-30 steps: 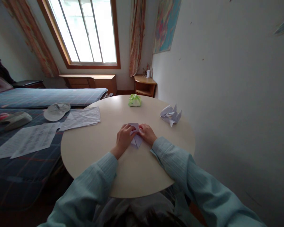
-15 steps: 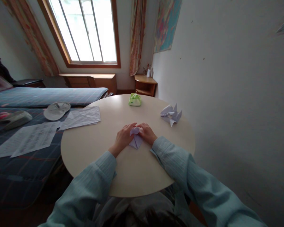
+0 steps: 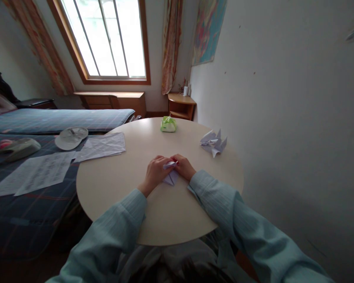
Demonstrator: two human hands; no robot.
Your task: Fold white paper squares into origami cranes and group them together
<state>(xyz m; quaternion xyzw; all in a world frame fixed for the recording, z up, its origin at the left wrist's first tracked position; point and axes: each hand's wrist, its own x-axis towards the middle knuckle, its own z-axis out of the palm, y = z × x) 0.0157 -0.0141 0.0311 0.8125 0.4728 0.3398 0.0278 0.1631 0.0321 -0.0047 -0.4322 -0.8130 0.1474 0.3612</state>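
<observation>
A small folded piece of pale lilac paper (image 3: 171, 179) rests near the middle of the round cream table (image 3: 115, 196), its pointed lower end toward me. My left hand (image 3: 157, 171) grips its upper left side, fingers curled over the top. From the right, my right hand (image 3: 183, 166) pinches the upper edge, its fingertips meeting those of the left. Between the hands a raised flap shows; the far side of the paper is hidden by my fingers.
Folded paper figures (image 3: 214, 142) lie at the table's right edge, close to the wall. A green tissue pack (image 3: 168, 124) sits at the far edge. Crumpled sheets (image 3: 103, 146) overlap the left rim. Beyond are printed pages (image 3: 44, 173) and a cap (image 3: 71, 138) on the bed.
My left hand has shifted slightly right, its fingers closing over the paper's top toward the right hand. The raised flap looks flatter and less of it shows.
</observation>
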